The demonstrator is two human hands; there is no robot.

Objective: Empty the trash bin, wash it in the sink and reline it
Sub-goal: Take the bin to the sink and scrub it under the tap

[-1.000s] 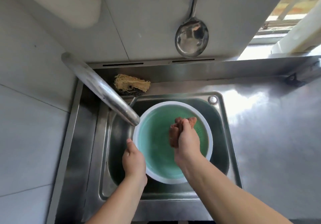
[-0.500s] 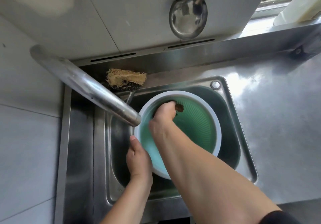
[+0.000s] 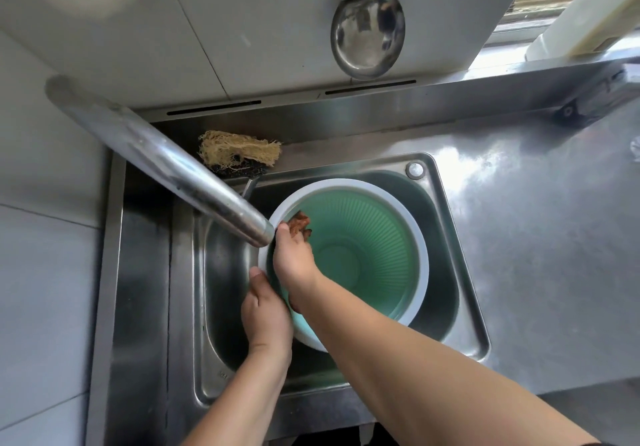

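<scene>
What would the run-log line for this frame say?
phase: washing | left hand: holds bin rim | right hand: scrubs inside with brown pad | bin in sink

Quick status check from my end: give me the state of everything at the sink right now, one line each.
trash bin: in the sink, tilted, empty, no liner
left hand: gripping the bin's near rim
right hand: inside the bin, pressing a brown scrubber to the wall
faucet: spout over the rim, no water visible
loofah: lying unused on the sink ledge
ladle: hanging on the wall
</scene>
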